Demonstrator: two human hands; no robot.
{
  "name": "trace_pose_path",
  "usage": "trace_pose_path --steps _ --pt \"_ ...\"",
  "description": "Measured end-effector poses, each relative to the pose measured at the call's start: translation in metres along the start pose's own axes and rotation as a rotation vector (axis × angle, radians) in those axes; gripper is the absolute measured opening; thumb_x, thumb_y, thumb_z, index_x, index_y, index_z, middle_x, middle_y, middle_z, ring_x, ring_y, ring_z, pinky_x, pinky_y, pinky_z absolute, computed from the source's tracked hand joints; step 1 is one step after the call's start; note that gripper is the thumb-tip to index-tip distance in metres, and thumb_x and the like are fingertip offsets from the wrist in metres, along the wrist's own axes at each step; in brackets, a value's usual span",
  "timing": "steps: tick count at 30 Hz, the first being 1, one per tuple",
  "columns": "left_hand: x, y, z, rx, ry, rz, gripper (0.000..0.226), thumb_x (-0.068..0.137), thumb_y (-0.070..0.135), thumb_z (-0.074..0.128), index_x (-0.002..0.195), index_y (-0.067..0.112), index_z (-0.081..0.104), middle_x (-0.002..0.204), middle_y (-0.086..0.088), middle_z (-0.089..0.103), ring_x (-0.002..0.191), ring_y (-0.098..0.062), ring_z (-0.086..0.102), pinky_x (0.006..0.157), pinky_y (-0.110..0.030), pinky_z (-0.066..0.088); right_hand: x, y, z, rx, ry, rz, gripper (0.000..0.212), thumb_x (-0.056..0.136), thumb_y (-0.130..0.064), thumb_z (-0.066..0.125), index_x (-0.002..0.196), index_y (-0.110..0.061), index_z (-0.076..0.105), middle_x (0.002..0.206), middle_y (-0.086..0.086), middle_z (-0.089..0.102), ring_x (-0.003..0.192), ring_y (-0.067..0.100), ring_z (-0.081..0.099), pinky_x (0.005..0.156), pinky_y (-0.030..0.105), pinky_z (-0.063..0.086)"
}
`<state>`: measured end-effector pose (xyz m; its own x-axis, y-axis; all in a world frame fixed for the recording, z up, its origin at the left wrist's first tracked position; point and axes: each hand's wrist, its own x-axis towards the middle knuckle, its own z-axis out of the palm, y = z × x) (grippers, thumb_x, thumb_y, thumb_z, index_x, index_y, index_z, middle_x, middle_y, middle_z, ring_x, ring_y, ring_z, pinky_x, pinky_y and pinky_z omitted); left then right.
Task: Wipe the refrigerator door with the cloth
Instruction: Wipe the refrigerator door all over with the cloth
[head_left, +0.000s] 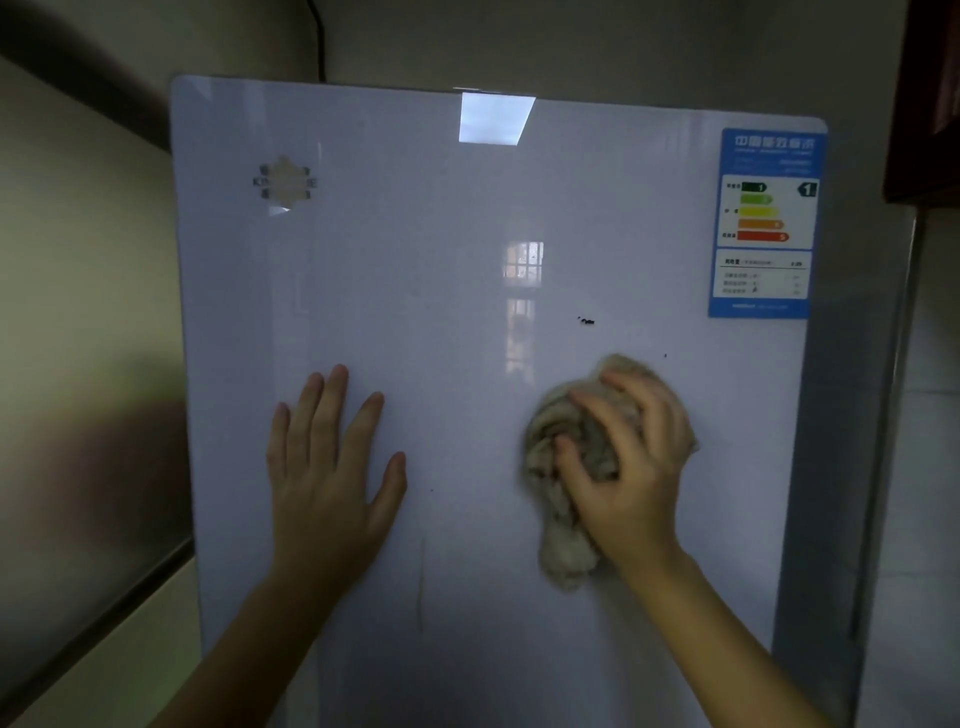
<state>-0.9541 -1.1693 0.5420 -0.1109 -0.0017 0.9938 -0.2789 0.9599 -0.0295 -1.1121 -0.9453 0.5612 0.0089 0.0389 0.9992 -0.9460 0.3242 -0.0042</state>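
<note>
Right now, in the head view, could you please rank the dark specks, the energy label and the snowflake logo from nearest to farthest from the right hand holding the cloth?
From the right hand:
1. Dark specks, just above.
2. Energy label, upper right corner.
3. Snowflake logo, upper left.

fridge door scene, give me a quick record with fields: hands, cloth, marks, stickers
left hand: left hand open, palm flat on the refrigerator door, fingers spread
right hand: right hand in a closed grip on the cloth, pressing it to the door
cloth: beige cloth, bunched, a tail hanging below the hand
marks: dark specks above the cloth; faint vertical streak between the forearms
stickers: blue energy label at top right corner; pale logo at upper left
door surface: glossy, reflecting a window
</note>
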Motion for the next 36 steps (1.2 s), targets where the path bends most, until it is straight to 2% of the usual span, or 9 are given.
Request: trace_pose_path --steps 4,6,12,16,19,23,27,31,36 --pt "0.0 0.0 -0.002 0.008 -0.004 -0.006 0.061 0.094 0.039 0.052 0.146 0.007 0.048 0.162 -0.02 0.032 0.153 -0.037 0.025 0.127 -0.054 0.013 0.004 -0.021 0.019 0.028 -0.161 -0.293 0.032 0.086 -0.029 0.078 0.114 -0.013 0.078 0.132 0.014 0.066 0.127 0.037 0.057 0.108 0.058 0.041" --pt "0.0 0.0 -0.003 0.01 -0.01 -0.004 0.061 0.095 0.039 0.052 0.147 0.007 0.047 0.162 -0.02 0.031 0.153 -0.036 0.025 0.127 -0.054 0.013 0.027 -0.029 0.029 0.037 -0.166 -0.333 0.032 0.086 -0.029 0.08 0.114 -0.014 0.078 0.133 0.013 0.066 0.128 0.036 0.057 0.109 0.057 0.041" --pt "0.0 0.0 -0.003 0.018 -0.009 -0.002 0.061 0.096 0.04 0.051 0.147 0.008 0.047 0.163 -0.019 0.031 0.153 -0.036 0.025 0.126 -0.054 0.013 0.084 -0.027 0.032 0.025 -0.082 -0.253 0.034 0.087 -0.028 0.078 0.118 -0.014 0.076 0.133 0.012 0.065 0.129 0.035 0.056 0.109 0.055 0.04" --pt "-0.001 0.001 -0.002 0.018 -0.005 -0.003 0.061 0.096 0.04 0.051 0.147 0.007 0.047 0.162 -0.02 0.031 0.153 -0.037 0.025 0.126 -0.053 0.014 0.067 -0.012 0.016 0.021 0.023 -0.069 0.034 0.09 -0.027 0.075 0.122 -0.015 0.074 0.137 0.011 0.061 0.134 0.032 0.052 0.111 0.054 0.039" --pt "-0.002 0.002 -0.002 0.014 -0.018 -0.011 0.061 0.096 0.04 0.049 0.148 0.007 0.046 0.163 -0.019 0.029 0.154 -0.036 0.023 0.127 -0.052 0.012 0.028 -0.003 0.006 0.026 0.061 0.046 0.035 0.091 -0.027 0.072 0.124 -0.015 0.073 0.139 0.013 0.058 0.135 0.034 0.05 0.11 0.059 0.04" --pt "-0.002 0.003 -0.004 0.007 -0.026 -0.012 0.061 0.097 0.041 0.048 0.148 0.007 0.045 0.163 -0.019 0.029 0.154 -0.037 0.023 0.127 -0.053 0.012 -0.013 0.004 -0.001 -0.008 -0.015 0.01 0.036 0.091 -0.029 0.072 0.123 -0.013 0.073 0.136 0.014 0.059 0.133 0.036 0.051 0.109 0.062 0.04" --pt "-0.002 0.002 -0.005 0.013 -0.031 -0.012 0.061 0.097 0.04 0.049 0.148 0.006 0.045 0.163 -0.02 0.029 0.154 -0.037 0.023 0.126 -0.056 0.015 0.01 0.01 -0.009 -0.035 -0.046 -0.059 0.035 0.09 -0.029 0.073 0.121 -0.014 0.074 0.134 0.014 0.061 0.132 0.034 0.052 0.109 0.057 0.04" --pt "-0.001 0.004 -0.007 0.013 -0.037 -0.016 0.061 0.097 0.04 0.048 0.148 0.006 0.045 0.164 -0.02 0.029 0.154 -0.037 0.022 0.127 -0.052 0.011 0.032 0.021 -0.017 -0.012 0.023 0.042 0.037 0.09 -0.029 0.07 0.125 -0.015 0.071 0.139 0.013 0.058 0.134 0.034 0.05 0.109 0.06 0.039" --pt "-0.002 0.001 -0.012 0.036 -0.083 -0.006 0.062 0.098 0.04 0.047 0.151 0.008 0.042 0.165 -0.018 0.025 0.155 -0.035 0.02 0.127 -0.049 0.01 -0.003 0.029 -0.026 0.003 0.056 0.148 0.038 0.09 -0.028 0.068 0.124 -0.011 0.072 0.139 0.016 0.056 0.134 0.037 0.049 0.11 0.061 0.04"
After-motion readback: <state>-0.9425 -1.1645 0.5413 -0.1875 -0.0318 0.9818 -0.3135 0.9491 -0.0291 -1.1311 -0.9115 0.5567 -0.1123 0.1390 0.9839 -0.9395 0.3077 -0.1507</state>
